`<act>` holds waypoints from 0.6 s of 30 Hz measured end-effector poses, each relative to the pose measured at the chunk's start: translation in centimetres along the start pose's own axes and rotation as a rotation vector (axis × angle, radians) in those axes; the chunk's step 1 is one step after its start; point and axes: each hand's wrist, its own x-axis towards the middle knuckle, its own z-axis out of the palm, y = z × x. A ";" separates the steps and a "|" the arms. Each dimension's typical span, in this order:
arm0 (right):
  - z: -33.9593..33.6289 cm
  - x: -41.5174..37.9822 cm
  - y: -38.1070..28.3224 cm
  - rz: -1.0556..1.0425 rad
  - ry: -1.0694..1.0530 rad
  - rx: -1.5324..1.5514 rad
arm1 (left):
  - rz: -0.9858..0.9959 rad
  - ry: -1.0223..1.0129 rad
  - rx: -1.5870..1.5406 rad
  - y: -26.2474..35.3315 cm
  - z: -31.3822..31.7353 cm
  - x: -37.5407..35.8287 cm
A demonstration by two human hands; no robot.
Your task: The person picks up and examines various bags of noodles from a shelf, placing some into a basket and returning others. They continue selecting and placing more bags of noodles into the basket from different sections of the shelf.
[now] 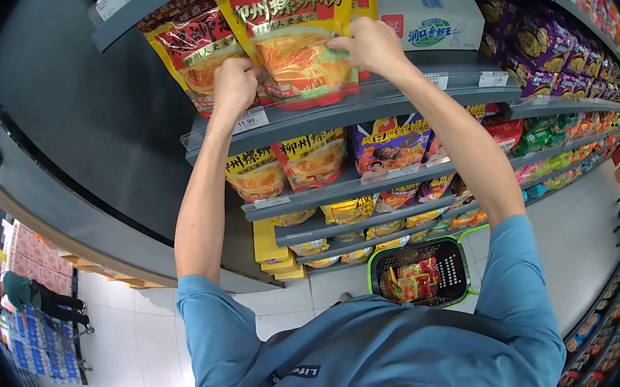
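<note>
Box [432, 22] (on shelf [361, 107]) right of pouches [298, 43]

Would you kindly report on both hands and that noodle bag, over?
Left hand and right hand gripping front noodle bag by its sides. Bag at shelf edge. Similar bags close behind; nothing seen in front.

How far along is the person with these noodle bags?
Looks done: packets lie in the shopping basket. In progress: left hand and right hand grip a luosifen noodle bag at the upper shelf. Remaining: releasing that bag; whether more follow, I can't tell.
</note>
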 end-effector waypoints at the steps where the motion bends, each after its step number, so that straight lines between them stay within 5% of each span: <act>1: -0.2 -0.1 0.4 -0.004 -0.023 0.002 | -0.098 -0.084 -0.093 0.3 -0.6 -0.2; 4: -1.9 -0.3 0.3 0.197 -0.192 0.235 | -0.225 -0.186 -0.272 0.2 -1.1 -0.3; 18: -0.7 -0.4 1.4 0.203 -0.151 0.324 | -0.253 -0.134 -0.379 -1.1 -0.7 -0.9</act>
